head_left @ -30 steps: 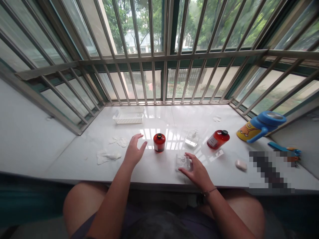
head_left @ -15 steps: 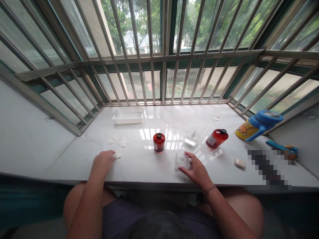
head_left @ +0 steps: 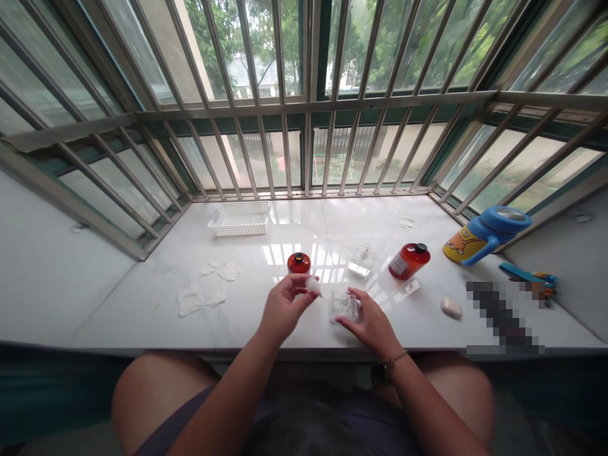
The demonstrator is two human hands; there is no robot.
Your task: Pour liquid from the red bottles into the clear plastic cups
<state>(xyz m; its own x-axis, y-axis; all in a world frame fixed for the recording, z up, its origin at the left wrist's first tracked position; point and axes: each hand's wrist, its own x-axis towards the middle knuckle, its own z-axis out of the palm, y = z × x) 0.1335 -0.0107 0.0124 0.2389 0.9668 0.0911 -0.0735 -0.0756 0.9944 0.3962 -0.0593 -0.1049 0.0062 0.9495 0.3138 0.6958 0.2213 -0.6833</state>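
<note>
My left hand (head_left: pixel 287 304) is raised over the middle of the tabletop, in front of a red-brown bottle (head_left: pixel 299 262) with a black neck. Thumb and fingers pinch a small, rounded, whitish piece (head_left: pixel 312 285); its exact kind is unclear. My right hand (head_left: pixel 373 320) grips the right side of a clear square container (head_left: pixel 342 305) that rests on the table, thumb at the near edge and fingers at the far one. Thin white crumpled pieces (head_left: pixel 190 301) lie to the left, and more thin white pieces (head_left: pixel 228 272) lie behind them.
Behind my right hand stand a clear bottle (head_left: pixel 361 263) and a tilted red-brown bottle (head_left: pixel 409 261). Further right are a blue-yellow mug (head_left: pixel 484 235), a pale rounded case (head_left: pixel 451 308) and a blue strap (head_left: pixel 517 273). A white basket (head_left: pixel 240 227) sits near the barred window.
My left hand has moved right from the white pieces to the middle, lifting a small whitish piece. My right hand stays at the clear container. The view has shifted slightly.
</note>
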